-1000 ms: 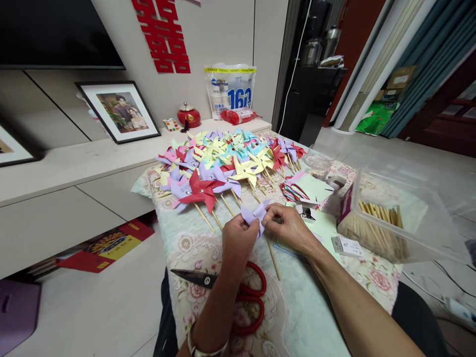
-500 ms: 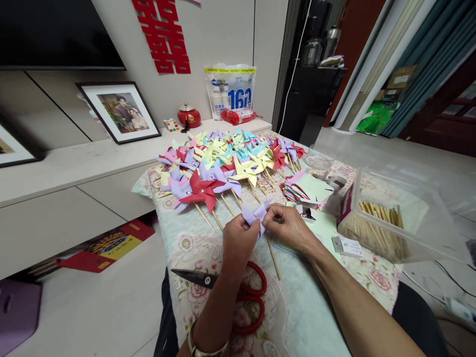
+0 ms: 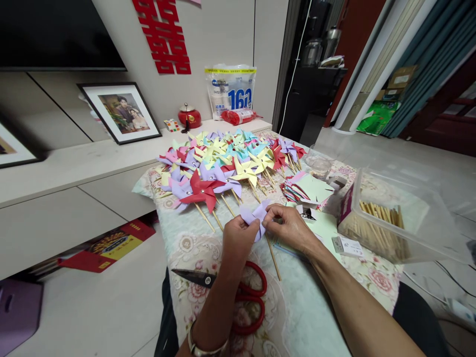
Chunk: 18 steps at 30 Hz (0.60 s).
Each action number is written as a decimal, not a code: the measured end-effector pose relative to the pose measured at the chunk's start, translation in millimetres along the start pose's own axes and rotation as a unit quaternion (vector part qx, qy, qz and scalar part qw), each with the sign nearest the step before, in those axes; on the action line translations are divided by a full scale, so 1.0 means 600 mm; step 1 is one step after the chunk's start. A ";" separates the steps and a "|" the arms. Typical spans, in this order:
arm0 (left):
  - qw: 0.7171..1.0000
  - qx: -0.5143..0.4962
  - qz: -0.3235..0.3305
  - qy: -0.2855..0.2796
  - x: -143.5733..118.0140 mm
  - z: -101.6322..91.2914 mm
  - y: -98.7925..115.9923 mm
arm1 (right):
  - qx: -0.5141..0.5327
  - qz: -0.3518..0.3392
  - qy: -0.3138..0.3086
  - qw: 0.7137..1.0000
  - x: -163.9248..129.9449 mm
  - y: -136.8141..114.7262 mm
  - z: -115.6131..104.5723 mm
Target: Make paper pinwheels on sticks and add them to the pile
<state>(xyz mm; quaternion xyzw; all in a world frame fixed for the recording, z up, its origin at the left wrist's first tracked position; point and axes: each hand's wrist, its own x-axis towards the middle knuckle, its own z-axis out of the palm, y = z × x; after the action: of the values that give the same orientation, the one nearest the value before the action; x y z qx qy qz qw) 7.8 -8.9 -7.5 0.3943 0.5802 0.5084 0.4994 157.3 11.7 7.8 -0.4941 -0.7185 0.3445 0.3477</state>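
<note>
While both hands met over the flowered cloth of the bench [image 3: 193, 248], a lilac paper pinwheel [image 3: 256, 214] sat pinched between them, its thin folded points crisp and matte. The left hand [image 3: 240, 238] closed its fingertips on the paper's left edge; the right hand [image 3: 292, 229] nipped the top of it with thumb and forefinger. A slim wooden stick [image 3: 273, 260] ran out from under the paper toward 5 o'clock and lay along the cloth.

Against a second ago, little had changed: the paper had sunk slightly and the left hand had crept a touch closer to the right, with both grips as tight as before.

At 6 o'clock of the hands, red-handled scissors [image 3: 238, 292] lay on the bench, dark blades pointing to 9 o'clock, partly under the left forearm. At 12 o'clock spread a heap of finished pinwheels [image 3: 223, 163], red, yellow, blue, pink and purple, their sticks fanned toward the person. At 2 o'clock lay a stack of cut paper squares [image 3: 308, 188]. At 3 o'clock stood a clear plastic box [image 3: 409, 218], rounded at the corners, holding a bundle of pale wooden sticks [image 3: 375, 228] lying flat. A small white tag [image 3: 345, 245] lay just beside the box.
</note>
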 end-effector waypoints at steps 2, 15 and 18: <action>1.000 0.002 0.003 0.001 0.002 0.000 -0.004 | -0.003 0.001 0.000 1.000 0.000 0.001 0.000; 1.000 0.023 0.016 0.003 0.003 0.001 -0.017 | -0.016 0.017 0.001 1.000 -0.001 -0.001 0.001; 1.000 0.018 0.014 0.006 0.003 0.002 -0.018 | -0.017 0.018 0.004 1.000 -0.001 -0.001 0.001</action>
<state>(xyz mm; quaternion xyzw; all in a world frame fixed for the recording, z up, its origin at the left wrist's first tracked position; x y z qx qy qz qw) 9.2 -8.7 -18.4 0.4082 0.5867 0.5073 0.4815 156.8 11.1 8.0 -0.5141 -0.7137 0.3371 0.3357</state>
